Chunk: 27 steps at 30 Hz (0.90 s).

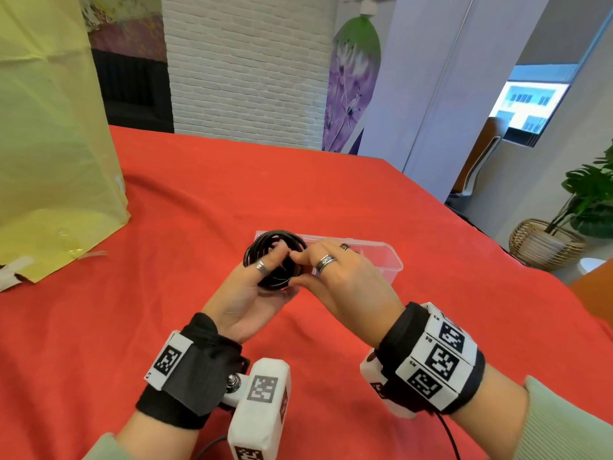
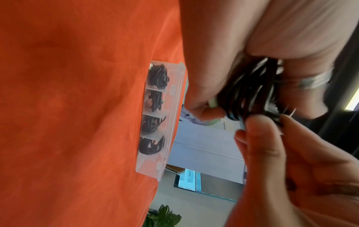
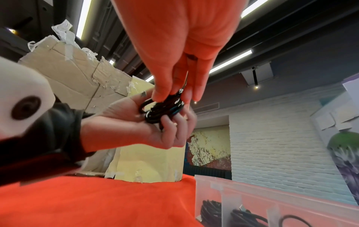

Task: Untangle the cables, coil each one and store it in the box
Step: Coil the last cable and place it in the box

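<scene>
A black cable coil is held above the red tablecloth, just in front of the clear plastic box. My left hand grips the coil from below, fingers curled through its loops. My right hand pinches the coil at its right side with thumb and fingertips. In the left wrist view the box shows several compartments, each with a coiled black cable; the end compartment holds none. The right wrist view shows the box wall with coils behind it.
A yellow paper-covered cardboard box stands at the table's left. The red cloth covers the table, whose right edge runs diagonally. Beyond it a potted plant in a wicker basket sits on the floor.
</scene>
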Motion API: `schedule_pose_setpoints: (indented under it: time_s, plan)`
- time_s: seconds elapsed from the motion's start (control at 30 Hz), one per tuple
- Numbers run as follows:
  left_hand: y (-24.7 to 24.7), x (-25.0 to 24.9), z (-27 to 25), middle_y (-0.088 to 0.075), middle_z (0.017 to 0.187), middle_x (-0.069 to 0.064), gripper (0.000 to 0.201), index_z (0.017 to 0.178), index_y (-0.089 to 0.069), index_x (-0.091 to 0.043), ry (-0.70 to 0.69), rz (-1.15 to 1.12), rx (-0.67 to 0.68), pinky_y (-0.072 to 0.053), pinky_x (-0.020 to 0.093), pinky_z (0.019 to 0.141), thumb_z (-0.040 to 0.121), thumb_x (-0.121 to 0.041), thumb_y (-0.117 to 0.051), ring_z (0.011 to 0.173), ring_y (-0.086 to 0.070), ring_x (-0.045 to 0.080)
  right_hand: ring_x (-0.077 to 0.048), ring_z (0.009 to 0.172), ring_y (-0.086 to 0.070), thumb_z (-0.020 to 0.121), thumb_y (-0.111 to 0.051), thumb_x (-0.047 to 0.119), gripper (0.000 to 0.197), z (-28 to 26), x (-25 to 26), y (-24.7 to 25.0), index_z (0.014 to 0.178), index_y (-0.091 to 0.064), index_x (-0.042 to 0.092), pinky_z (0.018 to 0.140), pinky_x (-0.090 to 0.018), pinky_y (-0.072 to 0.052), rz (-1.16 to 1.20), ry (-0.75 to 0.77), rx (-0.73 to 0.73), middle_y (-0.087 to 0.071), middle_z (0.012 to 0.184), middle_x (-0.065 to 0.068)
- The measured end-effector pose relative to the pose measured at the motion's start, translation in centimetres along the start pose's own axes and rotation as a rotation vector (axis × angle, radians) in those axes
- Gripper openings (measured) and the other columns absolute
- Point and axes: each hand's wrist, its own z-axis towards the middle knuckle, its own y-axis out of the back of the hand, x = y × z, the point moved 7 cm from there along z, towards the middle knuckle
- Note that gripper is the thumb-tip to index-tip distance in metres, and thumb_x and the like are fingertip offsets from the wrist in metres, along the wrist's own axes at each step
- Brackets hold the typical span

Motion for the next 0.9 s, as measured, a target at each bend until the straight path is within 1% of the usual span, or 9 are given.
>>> schedule_pose_setpoints:
  time_s: [0.07, 0.17, 0.4, 0.5, 0.6, 0.67, 0.73, 0.83, 0.9]
  plan:
    - [-1.1, -0.1, -0.4, -0.068, 0.07, 0.002, 0.02, 0.074, -0.075, -0.009, 0.006, -0.041, 0.042, -0.052, 0.021, 0.057, 0.065, -0.026, -0.071, 0.065, -0.065, 0.01, -0.025, 0.073, -0.065, 0.083, -0.053, 0.026, 0.021, -0.1, 0.7, 0.1, 0.095, -0.051, 0.009, 0.063, -0.028, -0.047, 0.02, 0.049, -0.023, -0.064, 0.083, -0.01]
    - [-1.5, -0.1, -0.5, -0.065, 0.067, 0.001, 0.013, 0.071, -0.073, -0.013, -0.028, -0.016, 0.019, -0.05, 0.022, 0.052, 0.064, -0.022, -0.066, 0.062, -0.063, 0.011, -0.024, 0.067, -0.063, 0.083, -0.052, 0.023, 0.017, -0.2, 1.4, 0.5, 0.091, -0.051, 0.008, 0.069, -0.029, -0.039, -0.051, 0.118, -0.044, -0.062, 0.078, -0.01]
    - [-1.5, 1.0, 0.2, -0.062, 0.064, 0.002, 0.011, 0.061, -0.066, -0.013, -0.027, 0.068, -0.179, -0.049, 0.02, 0.045, 0.07, -0.017, -0.063, 0.053, -0.06, 0.009, -0.021, 0.072, -0.058, 0.085, -0.051, 0.021, 0.018, -1.5, 1.4, 1.0, 0.09, -0.06, 0.007, 0.055, -0.028, -0.045, -0.108, 0.086, 0.032, -0.059, 0.08, -0.005]
    - [-1.8, 1.3, 0.5, -0.06, 0.058, 0.001, 0.026, 0.05, -0.066, -0.015, -0.02, 0.213, -0.203, -0.05, 0.021, 0.046, 0.076, -0.01, -0.063, 0.052, -0.059, 0.01, -0.016, 0.074, -0.055, 0.088, -0.052, 0.029, 0.021, -2.0, 0.2, 2.3, 0.086, -0.063, 0.011, 0.06, -0.033, -0.05, 0.128, -0.066, 0.036, -0.057, 0.083, 0.0]
    - [-2.4, 1.4, 1.0, -0.058, 0.069, 0.006, 0.023, 0.053, -0.067, -0.018, 0.013, 0.416, -0.191, -0.045, 0.022, 0.044, 0.073, -0.007, -0.067, 0.061, -0.053, 0.015, -0.002, 0.075, -0.052, 0.09, -0.051, 0.041, 0.026, -1.7, -3.0, 4.3, 0.1, -0.06, 0.019, 0.072, -0.022, -0.046, 0.396, -0.32, 0.001, -0.051, 0.092, 0.007]
    - [-3.1, 1.9, 1.6, -0.051, 0.061, 0.001, 0.032, 0.057, -0.06, -0.02, 0.033, 0.571, -0.16, -0.03, 0.018, 0.039, 0.082, 0.001, -0.059, 0.049, -0.043, 0.011, 0.001, 0.078, -0.048, 0.092, -0.047, 0.048, 0.036, -1.3, -5.1, 4.2, 0.12, -0.051, 0.025, 0.077, -0.021, -0.042, 0.374, -0.409, 0.148, -0.046, 0.103, 0.009]
    - [-4.6, 2.8, 2.4, -0.049, 0.056, -0.002, 0.03, 0.069, -0.053, -0.018, 0.054, 0.745, -0.101, -0.023, 0.016, 0.04, 0.087, 0.005, -0.046, 0.044, -0.038, 0.01, -0.01, 0.083, -0.052, 0.093, -0.039, 0.053, 0.04, -1.2, -6.3, 3.1, 0.125, -0.044, 0.03, 0.074, -0.028, -0.039, 0.226, -0.426, 0.386, -0.049, 0.107, 0.008]
    - [-6.6, 4.1, 3.5, -0.049, 0.055, -0.001, 0.029, 0.076, -0.05, -0.015, 0.07, 0.933, -0.055, -0.022, 0.016, 0.041, 0.085, 0.007, -0.034, 0.044, -0.035, 0.011, -0.026, 0.075, -0.057, 0.09, -0.026, 0.064, 0.04, -1.4, -7.6, 2.4, 0.098, -0.042, 0.028, 0.064, -0.035, -0.042, -0.017, -0.348, 0.493, -0.059, 0.077, 0.001]
    - [-7.4, 4.8, 4.2, -0.049, 0.054, -0.001, 0.028, 0.076, -0.048, -0.016, 0.078, 0.972, -0.044, -0.021, 0.014, 0.043, 0.083, 0.009, -0.036, 0.044, -0.032, 0.013, -0.021, 0.064, -0.052, 0.089, -0.028, 0.066, 0.037, -1.8, -8.9, 2.5, 0.085, -0.037, 0.031, 0.064, -0.04, -0.047, 0.053, -0.38, 0.478, -0.052, 0.062, 0.004]
